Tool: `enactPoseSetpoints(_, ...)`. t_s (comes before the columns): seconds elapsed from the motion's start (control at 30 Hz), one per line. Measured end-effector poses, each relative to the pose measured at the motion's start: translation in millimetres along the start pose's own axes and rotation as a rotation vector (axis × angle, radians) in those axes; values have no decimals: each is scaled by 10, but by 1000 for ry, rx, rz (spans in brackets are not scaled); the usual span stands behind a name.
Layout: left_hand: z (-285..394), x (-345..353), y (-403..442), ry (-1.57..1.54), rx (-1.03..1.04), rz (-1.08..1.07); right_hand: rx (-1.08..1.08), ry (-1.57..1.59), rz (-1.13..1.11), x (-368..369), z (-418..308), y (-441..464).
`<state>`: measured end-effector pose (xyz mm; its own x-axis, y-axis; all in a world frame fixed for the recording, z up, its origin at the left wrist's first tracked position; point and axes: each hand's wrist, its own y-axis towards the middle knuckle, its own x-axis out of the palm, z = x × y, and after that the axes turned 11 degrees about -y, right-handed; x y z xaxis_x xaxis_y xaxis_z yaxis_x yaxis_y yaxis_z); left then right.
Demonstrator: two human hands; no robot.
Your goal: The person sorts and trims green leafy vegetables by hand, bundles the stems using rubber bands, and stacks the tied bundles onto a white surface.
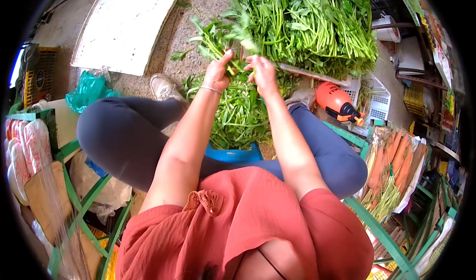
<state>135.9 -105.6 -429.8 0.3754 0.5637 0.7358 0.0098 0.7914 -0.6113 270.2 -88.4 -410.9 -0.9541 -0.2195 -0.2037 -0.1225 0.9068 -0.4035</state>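
My left hand [217, 73] is closed on a bunch of leafy green stems [210, 39], held in front of my knees. Close beside it, my right hand [263, 74] pinches some green stems, whose leafy upper part [244, 29] is blurred. Below both hands, loose greens [238, 114] fill a blue container [233, 153] between my legs. A large pile of long-stemmed greens [312, 25] lies just beyond my right hand.
A white board [126, 29] and a teal plastic bag [90, 90] lie at the left. An orange spray bottle [334, 99] stands by my right foot, near a white crate [379, 101]. Carrots [396, 156] sit at the right, behind green metal bars [384, 240].
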Motion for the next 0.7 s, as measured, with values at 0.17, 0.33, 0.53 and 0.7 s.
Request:
enactPoseSetpoints(0.17, -66, -92, -5, 43, -95, -199, -41, -146, -20, -122, -66, -134)
enactPoseSetpoints(0.33, -120, -52, -63, 43, -125, -345, -260, -676, -54, 25, -140, -197)
enactPoseSetpoints(0.53, -79, 53, -149, -47, -189, -323, -49, -395, -183, -50, -110, -189)
enactPoseSetpoints(0.7, -140, 121, -75, -49, -140, -333, -123, -232, -49, -47, -79, -222)
